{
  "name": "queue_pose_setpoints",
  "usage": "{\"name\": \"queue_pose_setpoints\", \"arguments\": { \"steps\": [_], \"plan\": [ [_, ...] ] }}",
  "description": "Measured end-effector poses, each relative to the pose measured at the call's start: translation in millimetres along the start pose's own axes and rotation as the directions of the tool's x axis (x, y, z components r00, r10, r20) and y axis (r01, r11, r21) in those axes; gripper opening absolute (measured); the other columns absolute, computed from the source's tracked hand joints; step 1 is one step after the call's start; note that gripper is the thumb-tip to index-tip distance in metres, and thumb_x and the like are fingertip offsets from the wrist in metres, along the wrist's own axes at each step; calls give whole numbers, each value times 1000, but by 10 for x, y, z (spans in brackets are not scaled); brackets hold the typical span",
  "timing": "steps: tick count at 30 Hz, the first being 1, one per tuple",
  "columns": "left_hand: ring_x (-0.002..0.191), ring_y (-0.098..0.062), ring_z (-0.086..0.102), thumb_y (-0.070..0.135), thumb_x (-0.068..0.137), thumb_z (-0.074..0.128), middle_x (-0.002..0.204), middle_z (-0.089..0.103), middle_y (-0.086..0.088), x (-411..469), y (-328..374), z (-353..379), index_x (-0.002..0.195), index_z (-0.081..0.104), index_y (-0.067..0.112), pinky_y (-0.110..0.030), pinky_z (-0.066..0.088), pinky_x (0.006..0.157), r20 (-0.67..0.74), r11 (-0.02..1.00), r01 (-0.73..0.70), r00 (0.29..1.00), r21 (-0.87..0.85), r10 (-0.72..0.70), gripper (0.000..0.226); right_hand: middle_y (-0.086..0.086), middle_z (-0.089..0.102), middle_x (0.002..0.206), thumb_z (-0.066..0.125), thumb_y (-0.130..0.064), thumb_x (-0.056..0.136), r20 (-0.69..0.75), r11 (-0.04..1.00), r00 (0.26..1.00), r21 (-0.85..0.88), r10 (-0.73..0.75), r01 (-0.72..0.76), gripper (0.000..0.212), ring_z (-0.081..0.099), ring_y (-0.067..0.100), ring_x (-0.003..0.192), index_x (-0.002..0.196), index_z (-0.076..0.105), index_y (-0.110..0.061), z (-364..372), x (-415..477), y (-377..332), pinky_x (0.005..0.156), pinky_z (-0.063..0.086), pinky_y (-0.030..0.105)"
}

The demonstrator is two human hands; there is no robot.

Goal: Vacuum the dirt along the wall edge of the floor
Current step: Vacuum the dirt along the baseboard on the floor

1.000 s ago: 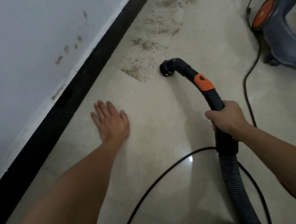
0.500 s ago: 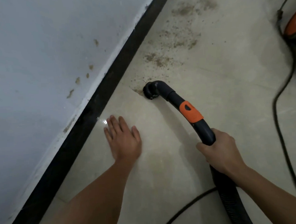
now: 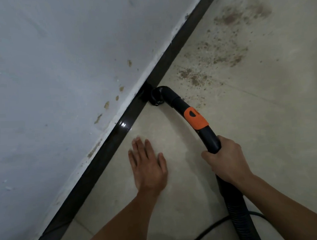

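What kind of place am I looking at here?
Likely an indoor room, perhaps a home: pale tiled floor, white painted wall with a black baseboard, and a vacuum hose.

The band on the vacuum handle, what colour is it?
Orange band, on a black handle; head view.

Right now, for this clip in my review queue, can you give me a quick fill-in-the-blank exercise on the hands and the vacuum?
The left hand lies flat on the ____.
The right hand grips the vacuum handle just below its ____ band.
The nozzle sits against the ____ baseboard.
Missing words: floor, orange, black.
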State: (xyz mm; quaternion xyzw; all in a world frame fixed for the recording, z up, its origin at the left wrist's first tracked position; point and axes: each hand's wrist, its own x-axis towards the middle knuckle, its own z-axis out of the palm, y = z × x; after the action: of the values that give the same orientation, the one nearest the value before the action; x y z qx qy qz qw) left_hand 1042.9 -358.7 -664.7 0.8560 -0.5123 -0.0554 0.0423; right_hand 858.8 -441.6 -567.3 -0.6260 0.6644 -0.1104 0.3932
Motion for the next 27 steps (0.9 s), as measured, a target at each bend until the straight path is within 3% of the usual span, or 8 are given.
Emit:
{"name": "queue_pose_setpoints", "arguments": {
  "steps": [7, 12, 15, 27],
  "plan": [
    [146, -36, 19, 42, 95, 27, 155, 25, -24, -21, -8, 2, 145, 37, 0, -52, 16, 118, 5, 1000, 7, 1000, -14, -7, 67, 9, 61, 66, 71, -13, 76, 27, 997, 998, -60, 57, -55, 15, 63, 28, 57, 77, 55, -13, -262, -325, 202, 53, 54, 38],
    [145, -37, 20, 42, 93, 25, 154, 26, -26, -8, -7, 3, 144, 38, -2, -52, 14, 118, -17, 999, 6, 1000, -45, -7, 68, 14, 60, 55, 73, -7, 72, -144, 969, 962, -42, 234, -242, 16, 61, 35, 52, 70, 57, -10, -671, -791, 753, 52, 52, 43],
    [146, -36, 19, 41, 92, 25, 155, 26, -25, -13, -14, 11, 144, 37, -2, -52, 13, 118, -20, 999, 6, 1000, -52, -7, 69, 14, 59, 50, 72, -3, 75, -206, 957, 936, 6, 285, -290, 16, 57, 29, 43, 70, 58, -10, -812, -856, 871, 44, 46, 34],
    [146, -35, 19, 42, 93, 26, 155, 25, -24, 1, -10, 22, 144, 38, -1, -51, 12, 119, -22, 998, 15, 1000, -58, -17, 68, 24, 65, 65, 69, -7, 77, -134, 981, 973, 76, 185, -176, 10, 56, 23, 42, 80, 60, -3, -380, -286, 376, 37, 45, 26]
  ]
}}
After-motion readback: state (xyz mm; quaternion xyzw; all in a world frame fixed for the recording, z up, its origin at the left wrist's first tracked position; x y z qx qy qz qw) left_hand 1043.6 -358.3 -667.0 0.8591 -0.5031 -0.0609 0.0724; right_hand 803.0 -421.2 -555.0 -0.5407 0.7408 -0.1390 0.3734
